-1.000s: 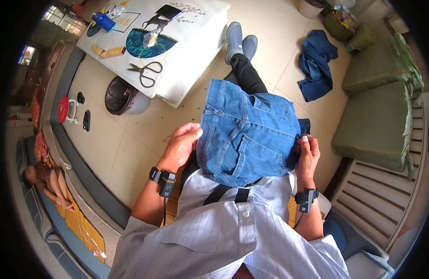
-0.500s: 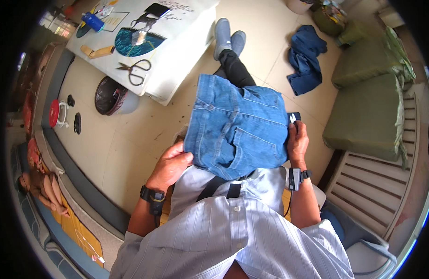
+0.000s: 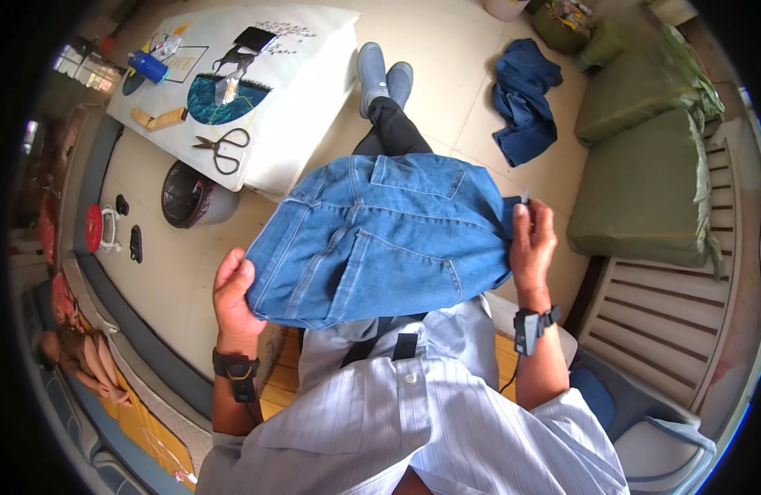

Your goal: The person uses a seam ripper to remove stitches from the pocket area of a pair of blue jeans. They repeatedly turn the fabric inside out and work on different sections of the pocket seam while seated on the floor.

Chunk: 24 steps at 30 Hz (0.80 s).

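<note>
Blue denim jeans (image 3: 401,247) lie across my lap, their back pockets facing up. My left hand (image 3: 237,293) is closed on the waistband at their left end, thumb along the edge. At the right end, my right hand (image 3: 531,239) grips the denim; a small thing at its fingertips is too small to make out. Both wrists wear black strapped devices. Beyond the jeans are my crossed legs in dark trousers and grey shoes.
A table (image 3: 306,107) at upper left carries scissors (image 3: 228,153), a blue bottle (image 3: 149,68) and other items. A bin (image 3: 199,194) stands below it. Dark jeans (image 3: 525,103) lie on the floor. Green cushions (image 3: 636,202) sit rightward. Another person (image 3: 91,359) reclines at left.
My left hand has moved left and, lately, upward with the waistband, stretching the jeans wider and more crosswise. My right hand has risen slightly. The whole view has shifted a little.
</note>
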Motion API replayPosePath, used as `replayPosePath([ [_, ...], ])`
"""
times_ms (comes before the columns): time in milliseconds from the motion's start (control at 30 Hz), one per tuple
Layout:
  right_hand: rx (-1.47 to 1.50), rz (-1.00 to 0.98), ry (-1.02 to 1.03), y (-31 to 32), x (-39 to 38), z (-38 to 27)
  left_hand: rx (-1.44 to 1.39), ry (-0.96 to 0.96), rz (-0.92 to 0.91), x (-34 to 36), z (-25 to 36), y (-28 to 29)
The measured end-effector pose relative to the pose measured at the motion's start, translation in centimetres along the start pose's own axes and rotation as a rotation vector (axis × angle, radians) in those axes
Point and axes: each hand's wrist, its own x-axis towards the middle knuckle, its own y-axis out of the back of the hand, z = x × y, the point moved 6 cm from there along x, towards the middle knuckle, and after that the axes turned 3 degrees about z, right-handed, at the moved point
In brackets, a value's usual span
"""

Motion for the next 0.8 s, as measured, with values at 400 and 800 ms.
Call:
replayPosePath([
  [400, -0.233, -0.324, 0.059, -4.8, -0.3, 1.9, 1.016, -0.344, 0.001, 2.9, -3.6, -0.3],
  [800, 0.204, -0.708, 0.236, -4.6, -6.6, -8.8, 1.247, -0.414, -0.595, 2.2, -8.9, -10.9],
])
